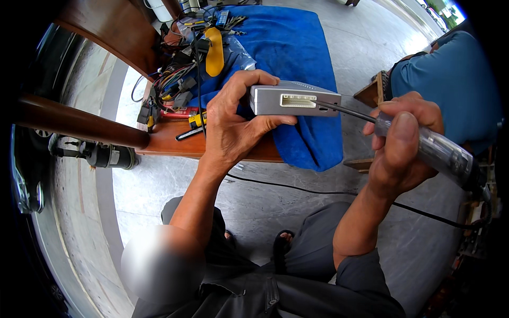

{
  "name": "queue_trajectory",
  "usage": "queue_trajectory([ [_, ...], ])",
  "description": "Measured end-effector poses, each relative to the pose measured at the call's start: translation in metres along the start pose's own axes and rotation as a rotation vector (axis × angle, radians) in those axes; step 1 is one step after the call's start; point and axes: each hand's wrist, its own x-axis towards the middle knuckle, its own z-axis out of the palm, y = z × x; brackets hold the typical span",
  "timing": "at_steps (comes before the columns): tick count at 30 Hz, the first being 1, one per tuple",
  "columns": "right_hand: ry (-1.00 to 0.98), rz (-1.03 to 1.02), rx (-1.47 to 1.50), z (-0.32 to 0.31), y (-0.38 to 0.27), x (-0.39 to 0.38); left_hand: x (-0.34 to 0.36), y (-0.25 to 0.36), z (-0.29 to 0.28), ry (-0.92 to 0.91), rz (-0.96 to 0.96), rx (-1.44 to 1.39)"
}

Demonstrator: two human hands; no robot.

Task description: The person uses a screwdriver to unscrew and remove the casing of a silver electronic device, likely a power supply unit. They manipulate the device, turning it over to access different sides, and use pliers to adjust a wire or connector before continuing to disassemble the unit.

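My left hand (233, 114) grips a silver-grey electronic box (260, 102) by its left end, thumb below and fingers above. A white multi-pin socket (298, 100) is set in the box's face, which is turned toward me. In my right hand (405, 132) is a test probe (432, 147) with a clear handle and a long thin metal shaft. Its tip is at the right end of the socket; whether it touches a pin I cannot tell. From the handle's rear runs a black cable (297, 188).
A blue cloth (291, 42) covers part of a wooden bench (222, 152). Wires and connectors (172, 79) are heaped at its left, beside a yellow insole-shaped piece (214, 53). A person in a blue top (450, 85) sits at right. A dark cylindrical part (111, 156) lies at left.
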Motion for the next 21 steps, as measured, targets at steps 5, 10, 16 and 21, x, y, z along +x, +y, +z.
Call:
queue_trajectory([
  [5, -0.022, -0.008, -0.003, -0.0027, 0.0003, 0.0005, -0.0011, -0.0038, 0.0009, 0.010, 0.020, 0.015],
  [10, -0.016, -0.013, 0.005, 0.0030, 0.0014, 0.0003, -0.0007, -0.0026, 0.0003, 0.009, 0.021, 0.023],
  [16, -0.011, -0.019, -0.043, 0.0018, 0.0035, 0.0004, -0.0006, -0.0048, 0.0000, 0.011, 0.042, 0.033],
  [21, -0.007, -0.008, -0.060, 0.0002, 0.0054, 0.0014, -0.0002, -0.0070, 0.0008, 0.015, 0.059, 0.038],
])
